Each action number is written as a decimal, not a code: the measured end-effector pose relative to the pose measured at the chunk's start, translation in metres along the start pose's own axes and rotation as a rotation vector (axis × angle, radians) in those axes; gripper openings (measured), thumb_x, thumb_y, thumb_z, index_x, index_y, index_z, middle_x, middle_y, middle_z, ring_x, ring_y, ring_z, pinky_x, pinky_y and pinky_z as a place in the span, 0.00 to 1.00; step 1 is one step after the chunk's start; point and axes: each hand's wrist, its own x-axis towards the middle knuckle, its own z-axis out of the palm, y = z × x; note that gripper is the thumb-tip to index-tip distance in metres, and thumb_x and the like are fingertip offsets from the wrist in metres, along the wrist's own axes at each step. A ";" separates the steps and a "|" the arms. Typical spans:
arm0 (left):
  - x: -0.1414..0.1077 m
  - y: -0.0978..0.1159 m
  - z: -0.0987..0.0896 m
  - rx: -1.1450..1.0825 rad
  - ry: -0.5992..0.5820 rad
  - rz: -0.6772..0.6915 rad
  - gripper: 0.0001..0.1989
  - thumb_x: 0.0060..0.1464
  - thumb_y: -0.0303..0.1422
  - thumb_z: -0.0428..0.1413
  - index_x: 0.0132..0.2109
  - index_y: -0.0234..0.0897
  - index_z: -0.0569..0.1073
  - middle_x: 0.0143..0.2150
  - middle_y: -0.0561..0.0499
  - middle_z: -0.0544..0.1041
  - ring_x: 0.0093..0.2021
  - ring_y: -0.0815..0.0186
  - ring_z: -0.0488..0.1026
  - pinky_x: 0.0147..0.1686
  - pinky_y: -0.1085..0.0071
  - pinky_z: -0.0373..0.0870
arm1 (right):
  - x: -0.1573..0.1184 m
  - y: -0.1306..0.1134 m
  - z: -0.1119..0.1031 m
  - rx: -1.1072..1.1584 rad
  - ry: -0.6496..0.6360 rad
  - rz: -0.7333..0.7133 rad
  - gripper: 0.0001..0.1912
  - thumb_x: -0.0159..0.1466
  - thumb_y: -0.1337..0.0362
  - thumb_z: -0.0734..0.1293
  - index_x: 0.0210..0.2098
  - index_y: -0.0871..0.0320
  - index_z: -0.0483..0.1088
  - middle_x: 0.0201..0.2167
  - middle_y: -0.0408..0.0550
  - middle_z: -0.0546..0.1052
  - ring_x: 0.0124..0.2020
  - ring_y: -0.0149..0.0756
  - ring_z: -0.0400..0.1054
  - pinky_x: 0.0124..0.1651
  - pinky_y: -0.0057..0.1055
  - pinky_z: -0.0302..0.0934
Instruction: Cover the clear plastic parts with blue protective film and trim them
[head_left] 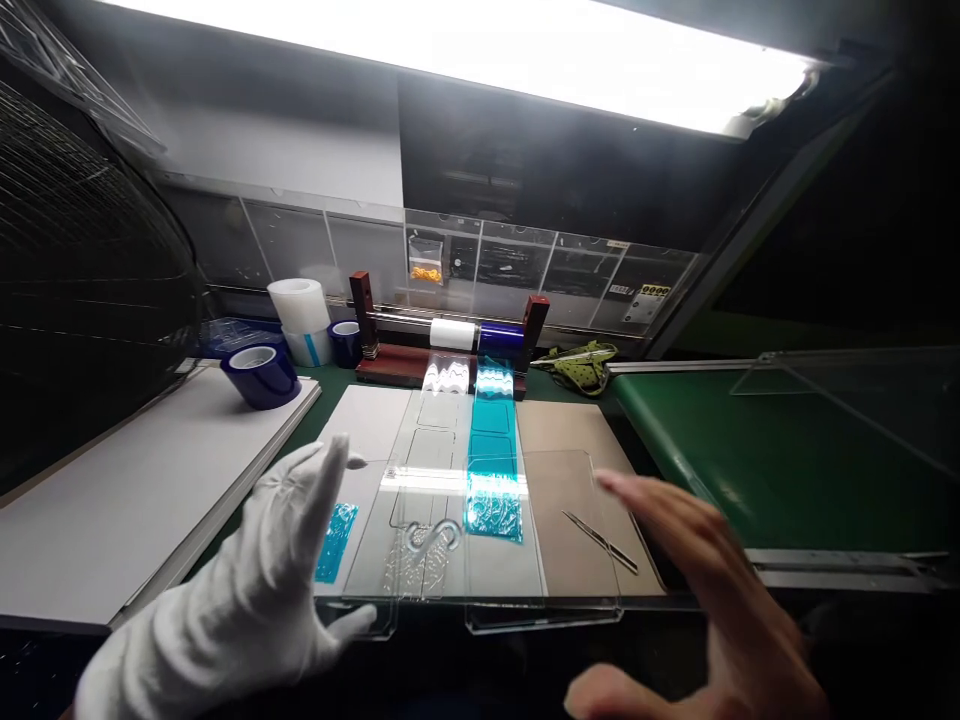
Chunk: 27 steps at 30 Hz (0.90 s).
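Note:
My left hand (pixel 247 590), in a white glove, is held up at the left with thumb and fingers apart. My bare right hand (pixel 712 570) is raised at the right, its thumb spread away from the fingers. Neither is seen gripping anything. Between them lies a clear plate (pixel 566 612) with cut corners, its near edge past the table's edge. Clear film (pixel 431 450) and blue film (pixel 492 450) with outlined rectangles run toward me over a pale board. Metal tweezers (pixel 600 542) rest on a brown sheet (pixel 562 430). A blue film piece (pixel 335 543) is partly hidden by my glove.
A wooden stand (pixel 397 362) bears a white roll (pixel 452 333) and a blue roll (pixel 501 336). A blue tape roll (pixel 261 377) sits on stacked white sheets (pixel 187 450). A green belt (pixel 780 450) lies right; a lamp (pixel 450 50) hangs overhead.

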 end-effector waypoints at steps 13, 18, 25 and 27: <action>0.015 -0.025 -0.040 0.101 -0.001 0.132 0.57 0.42 0.36 0.61 0.66 0.19 0.30 0.57 0.26 0.59 0.57 0.40 0.59 0.53 0.44 0.61 | 0.006 0.026 -0.012 -0.212 -0.306 -0.136 0.57 0.55 0.45 0.68 0.68 0.62 0.31 0.67 0.61 0.48 0.67 0.61 0.37 0.65 0.64 0.32; 0.013 -0.025 -0.045 0.136 0.005 0.126 0.57 0.42 0.38 0.61 0.66 0.19 0.32 0.56 0.28 0.61 0.57 0.38 0.59 0.52 0.43 0.61 | 0.007 0.028 -0.010 -0.204 -0.317 -0.175 0.57 0.54 0.44 0.68 0.68 0.59 0.31 0.67 0.58 0.50 0.66 0.60 0.42 0.65 0.64 0.31; 0.009 -0.020 -0.050 0.160 -0.056 0.100 0.54 0.46 0.40 0.59 0.66 0.22 0.33 0.58 0.28 0.60 0.59 0.40 0.58 0.53 0.45 0.62 | 0.017 0.020 -0.002 -0.188 -0.361 -0.245 0.55 0.55 0.44 0.67 0.68 0.60 0.33 0.66 0.58 0.53 0.66 0.59 0.43 0.65 0.64 0.30; 0.008 -0.020 -0.050 0.146 -0.067 0.109 0.55 0.45 0.40 0.59 0.67 0.24 0.32 0.58 0.30 0.60 0.60 0.41 0.58 0.54 0.44 0.61 | 0.021 0.017 0.000 -0.185 -0.372 -0.262 0.55 0.55 0.43 0.67 0.68 0.60 0.33 0.66 0.58 0.52 0.66 0.60 0.42 0.65 0.64 0.29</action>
